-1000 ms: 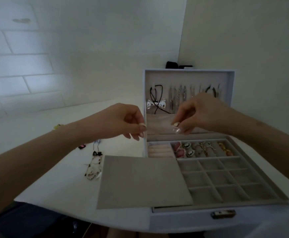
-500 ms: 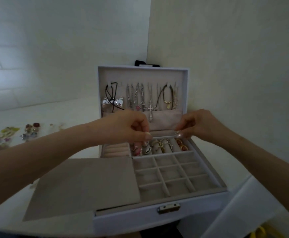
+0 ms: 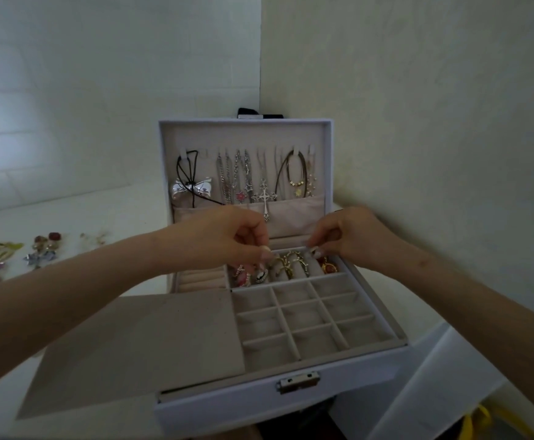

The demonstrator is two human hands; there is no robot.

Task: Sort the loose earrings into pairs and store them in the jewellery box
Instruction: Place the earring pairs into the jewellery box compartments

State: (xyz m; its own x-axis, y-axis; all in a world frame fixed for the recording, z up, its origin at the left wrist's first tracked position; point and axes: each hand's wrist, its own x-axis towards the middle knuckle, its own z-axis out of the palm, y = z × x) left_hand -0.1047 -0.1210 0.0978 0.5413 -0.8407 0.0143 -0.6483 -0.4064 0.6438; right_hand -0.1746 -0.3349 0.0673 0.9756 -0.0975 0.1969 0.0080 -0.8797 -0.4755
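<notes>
Barely started tbh: loose earrings [image 3: 21, 255] seen spread on table [image 3: 116, 217], well apart from jewellery box [image 3: 259, 404]; grid compartments [image 3: 307, 322] unfilled. Left hand [image 3: 227, 239], right hand [image 3: 345, 239] pinched narrow over ring row [image 3: 291, 268] — what's held can't be told.

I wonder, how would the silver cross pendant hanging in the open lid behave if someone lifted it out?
Its thin chain would probably go limp and let the silver cross pendant swing. Since it hangs close beside the other chains, it may well snag on them. It looks small, so it is likely light.
</notes>
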